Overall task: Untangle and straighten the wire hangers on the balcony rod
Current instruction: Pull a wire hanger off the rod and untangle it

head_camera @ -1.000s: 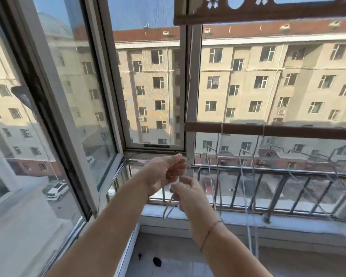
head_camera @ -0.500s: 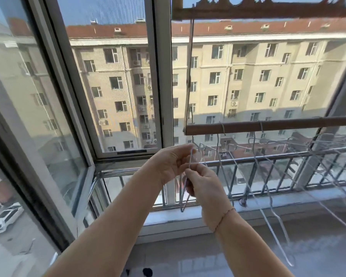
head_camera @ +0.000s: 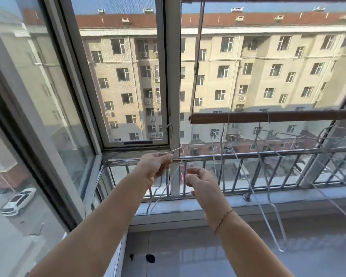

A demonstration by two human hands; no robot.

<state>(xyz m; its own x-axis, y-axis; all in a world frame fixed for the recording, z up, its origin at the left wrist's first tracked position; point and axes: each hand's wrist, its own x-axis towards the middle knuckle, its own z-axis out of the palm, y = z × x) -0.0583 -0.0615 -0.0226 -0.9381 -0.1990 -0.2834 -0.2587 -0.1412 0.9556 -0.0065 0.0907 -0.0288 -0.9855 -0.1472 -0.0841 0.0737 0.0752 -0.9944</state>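
Observation:
A brown balcony rod runs from the middle to the right edge. Several thin white wire hangers hang from it, crossed and tangled, with a denser cluster at the far right. My left hand is pinched on the neck of a loose wire hanger, off the rod and left of its end. Its hook points up and its body slants down towards the sill. My right hand hovers just right of that hanger with fingers curled; whether it pinches any wire is unclear.
A metal railing and a white sill lie behind and below the hangers. The white window post stands directly behind my left hand. A thin brown bar drops to the rod's left end. Grey tiled floor below.
My view has swung right and up. My hands, close together on the hanger before, have drawn apart; the left has lifted the hanger so its hook stands above my fingers.

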